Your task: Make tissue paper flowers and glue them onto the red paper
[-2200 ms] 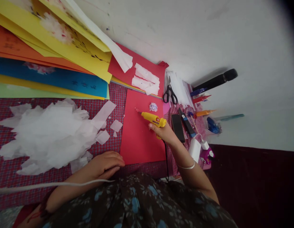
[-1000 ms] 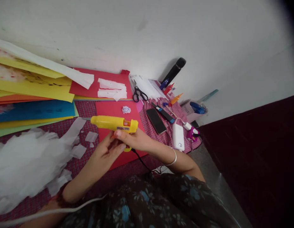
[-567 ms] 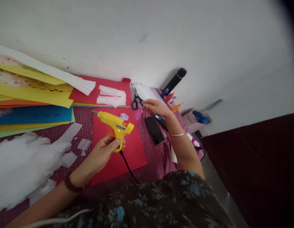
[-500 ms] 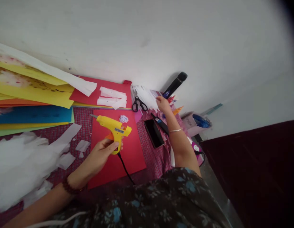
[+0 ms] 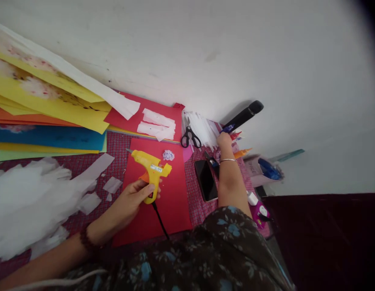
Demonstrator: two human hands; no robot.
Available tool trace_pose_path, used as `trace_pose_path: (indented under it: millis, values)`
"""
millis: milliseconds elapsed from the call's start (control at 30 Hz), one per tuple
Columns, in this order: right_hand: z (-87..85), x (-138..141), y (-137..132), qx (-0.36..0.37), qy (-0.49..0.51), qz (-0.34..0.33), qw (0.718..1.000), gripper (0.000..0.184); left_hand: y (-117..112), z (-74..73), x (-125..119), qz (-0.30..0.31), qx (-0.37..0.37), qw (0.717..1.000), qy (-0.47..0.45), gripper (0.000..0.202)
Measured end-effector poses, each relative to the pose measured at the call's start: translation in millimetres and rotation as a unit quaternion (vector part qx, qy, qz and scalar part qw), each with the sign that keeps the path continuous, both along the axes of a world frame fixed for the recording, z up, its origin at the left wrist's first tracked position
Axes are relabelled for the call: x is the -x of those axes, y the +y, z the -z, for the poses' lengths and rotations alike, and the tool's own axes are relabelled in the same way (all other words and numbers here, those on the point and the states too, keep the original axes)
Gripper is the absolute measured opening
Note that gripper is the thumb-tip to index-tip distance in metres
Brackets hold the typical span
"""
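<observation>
My left hand (image 5: 130, 201) grips the handle of a yellow hot glue gun (image 5: 149, 167), holding it over a red paper sheet (image 5: 163, 190) with its nozzle pointing left and its black cord trailing toward me. A small white-and-blue crumpled paper bit (image 5: 168, 155) lies on the red sheet beyond the gun. My right hand (image 5: 224, 140) reaches far right to a cluster of coloured glue tubes (image 5: 237, 141) by the wall; its fingers are bunched at a blue tube, and I cannot make out whether it holds one.
Black scissors (image 5: 190, 138) lie by white paper strips (image 5: 202, 128). A phone (image 5: 206, 179), a black bottle (image 5: 243, 115) and a small box (image 5: 260, 166) sit right. Stacked coloured sheets (image 5: 51, 117) and a white tissue heap (image 5: 30, 198) fill the left of the checked cloth (image 5: 114, 146).
The glue gun passed from my right hand to my left. My right hand then reached out past the scissors to the coloured tubes by the wall.
</observation>
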State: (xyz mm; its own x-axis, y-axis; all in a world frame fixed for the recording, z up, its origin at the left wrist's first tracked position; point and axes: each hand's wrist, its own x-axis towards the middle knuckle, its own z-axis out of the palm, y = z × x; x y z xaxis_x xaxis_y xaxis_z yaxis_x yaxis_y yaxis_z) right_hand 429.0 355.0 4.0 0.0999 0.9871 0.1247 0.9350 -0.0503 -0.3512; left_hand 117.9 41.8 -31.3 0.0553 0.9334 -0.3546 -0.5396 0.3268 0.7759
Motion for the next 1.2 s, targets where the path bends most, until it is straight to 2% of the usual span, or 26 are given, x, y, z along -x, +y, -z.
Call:
trace_pose_path:
  millis: [67, 133, 167, 200, 267, 333, 400, 467, 567, 700, 900, 1100, 1200]
  values:
    - [-12.4, 11.8, -6.7, -0.011, -0.012, 0.011, 1.000, 0.030, -2.7, -5.4, -0.1, -0.001, 0.025, 0.997, -0.071, 0.035]
    - [-31.6, 28.6, -31.8, -0.033, -0.015, -0.021, 0.999, 0.027, -4.7, -11.0, 0.8, 0.000, 0.046, 0.989, -0.142, 0.035]
    - [-43.3, 37.4, -52.8, -0.050, -0.012, -0.061, 0.997, 0.023, -5.5, -13.6, 1.5, -0.003, 0.054, 0.984, -0.171, 0.034]
    - [-55.7, 45.6, -78.9, -0.078, -0.002, -0.149, 0.986, 0.020, -6.0, -16.0, 2.1, -0.007, 0.060, 0.979, -0.194, 0.034]
    - [-80.4, 59.2, -140.9, -0.083, 0.010, -0.291, 0.953, 0.015, -6.8, -20.0, 2.8, -0.012, 0.071, 0.973, -0.221, 0.032]
    - [-100.3, 67.9, -202.8, -0.068, 0.009, -0.392, 0.917, 0.013, -8.2, -23.3, 2.3, -0.012, 0.077, 0.970, -0.230, 0.029]
    - [-112.0, 71.8, -250.7, -0.065, -0.003, -0.412, 0.909, 0.015, -11.2, -26.4, 0.8, -0.010, 0.076, 0.970, -0.231, 0.026]
    - [-116.4, 71.2, -279.5, -0.071, -0.019, -0.394, 0.916, 0.016, -16.2, -29.7, -1.2, -0.003, 0.067, 0.971, -0.228, 0.026]
    - [-116.3, 65.6, -297.3, -0.079, -0.026, -0.369, 0.926, 0.015, -26.9, -34.2, -4.1, 0.015, 0.043, 0.975, -0.216, 0.031]
    - [-116.6, 61.4, -310.9, -0.086, -0.029, -0.377, 0.922, 0.014, -42.4, -37.9, -6.5, 0.024, 0.014, 0.981, -0.193, 0.030]
    - [-118.0, 64.8, -340.9, -0.131, -0.095, -0.364, 0.917, 0.017, -58.9, -40.5, -9.0, -0.021, -0.001, 0.987, -0.161, 0.031]
    - [-111.6, 71.9, -361.0, -0.201, -0.217, -0.340, 0.892, 0.015, -69.0, -41.0, -11.8, -0.038, 0.000, 0.989, -0.140, 0.032]
    - [-109.4, 75.2, -366.0, -0.213, -0.233, -0.343, 0.885, 0.015, -72.9, -41.2, -10.3, -0.017, -0.001, 0.990, -0.138, 0.029]
